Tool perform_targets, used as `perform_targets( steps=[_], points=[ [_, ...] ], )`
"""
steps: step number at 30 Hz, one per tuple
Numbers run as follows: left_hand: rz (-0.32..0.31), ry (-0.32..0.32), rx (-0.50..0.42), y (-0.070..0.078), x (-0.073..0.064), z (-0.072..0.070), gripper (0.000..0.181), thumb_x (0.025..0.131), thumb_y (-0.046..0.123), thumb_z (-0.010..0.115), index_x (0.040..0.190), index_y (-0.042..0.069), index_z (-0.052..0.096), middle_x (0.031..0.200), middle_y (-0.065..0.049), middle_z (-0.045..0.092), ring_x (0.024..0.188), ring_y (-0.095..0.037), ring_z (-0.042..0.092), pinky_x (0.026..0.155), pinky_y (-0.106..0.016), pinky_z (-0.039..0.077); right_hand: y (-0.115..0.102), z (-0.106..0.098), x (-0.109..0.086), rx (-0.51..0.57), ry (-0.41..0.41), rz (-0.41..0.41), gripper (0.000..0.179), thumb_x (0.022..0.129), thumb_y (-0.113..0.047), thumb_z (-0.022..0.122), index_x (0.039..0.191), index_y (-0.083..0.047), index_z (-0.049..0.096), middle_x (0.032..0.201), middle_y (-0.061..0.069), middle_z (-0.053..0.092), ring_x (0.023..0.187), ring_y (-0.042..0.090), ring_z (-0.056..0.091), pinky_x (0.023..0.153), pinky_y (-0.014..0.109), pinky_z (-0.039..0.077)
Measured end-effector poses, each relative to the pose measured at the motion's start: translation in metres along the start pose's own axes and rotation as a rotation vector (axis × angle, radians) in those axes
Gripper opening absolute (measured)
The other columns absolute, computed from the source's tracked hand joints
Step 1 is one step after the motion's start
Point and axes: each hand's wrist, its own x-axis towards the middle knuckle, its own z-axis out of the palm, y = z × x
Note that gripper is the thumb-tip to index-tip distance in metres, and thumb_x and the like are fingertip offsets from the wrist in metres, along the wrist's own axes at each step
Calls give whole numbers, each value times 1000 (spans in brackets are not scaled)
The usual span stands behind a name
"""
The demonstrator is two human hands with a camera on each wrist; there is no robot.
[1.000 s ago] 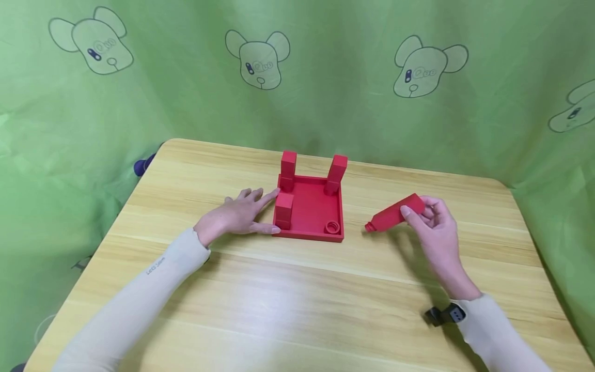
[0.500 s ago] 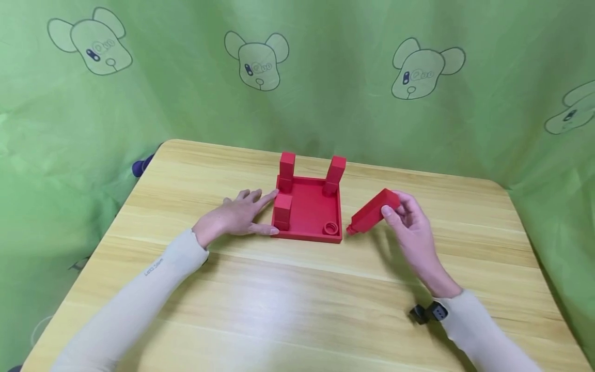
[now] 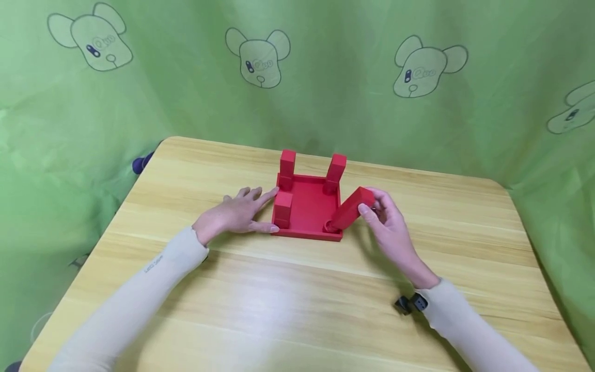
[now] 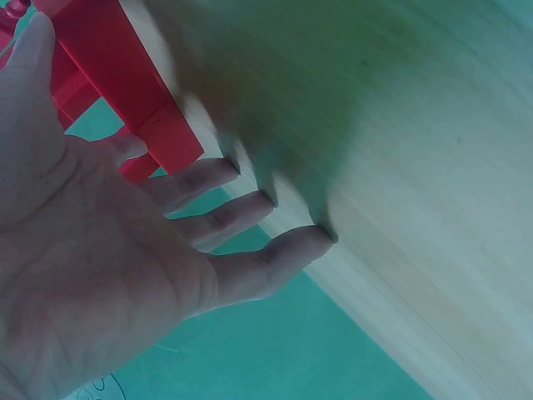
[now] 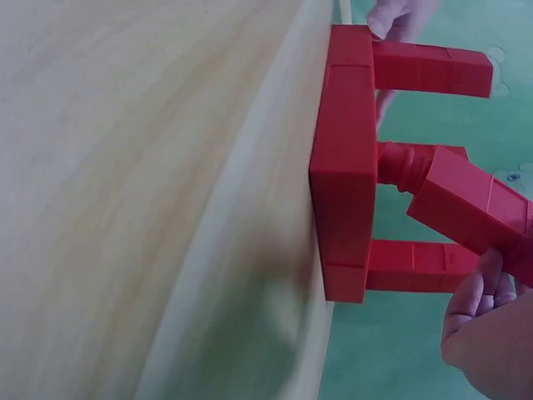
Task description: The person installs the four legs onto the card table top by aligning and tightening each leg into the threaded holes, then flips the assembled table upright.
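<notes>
A red upturned tabletop (image 3: 310, 206), square with a low raised rim, lies on the wooden table. Square red legs stand upright at three corners, among them the near-left leg (image 3: 283, 209). My right hand (image 3: 388, 225) pinches a fourth red leg (image 3: 349, 211) near its top. That leg tilts to the right, its threaded end at the round socket (image 5: 391, 162) in the near-right corner. My left hand (image 3: 237, 213) lies with fingers spread, thumb and index fingertip touching the left rim; in the left wrist view its fingers (image 4: 275, 262) are extended and grip nothing.
The wooden table (image 3: 260, 299) runs back to a green curtain (image 3: 325, 119) printed with mouse-like heads. A dark blue object (image 3: 139, 165) shows beyond the table's left edge. A black wrist device (image 3: 411, 304) sits at the right cuff.
My right hand has moved left, bringing the leg from beside the red tabletop to its near-right socket. The leg is now tilted more steeply. My left hand has stayed at the left rim.
</notes>
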Motion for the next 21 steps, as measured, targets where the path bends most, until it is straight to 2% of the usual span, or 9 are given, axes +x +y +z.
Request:
perform_targets(
  steps=[12,21],
  points=[
    [-3,1,5,-1,-1,0,110,97,76,65,178,30,7,178,-23,19,161,-54,17,113,-88,22,6,7,5,-57,-57,-42,40,112,-7,62,150,3,53,121,7,68,103,26,61,89,26,53],
    [4,2,0,0,-1,-1,110,97,77,64,178,28,8,178,-23,18,161,-54,16,113,-88,22,5,2,9,-101,-155,-39,40,114,-9,60,152,-1,52,125,14,65,109,30,59,91,34,54]
  ],
)
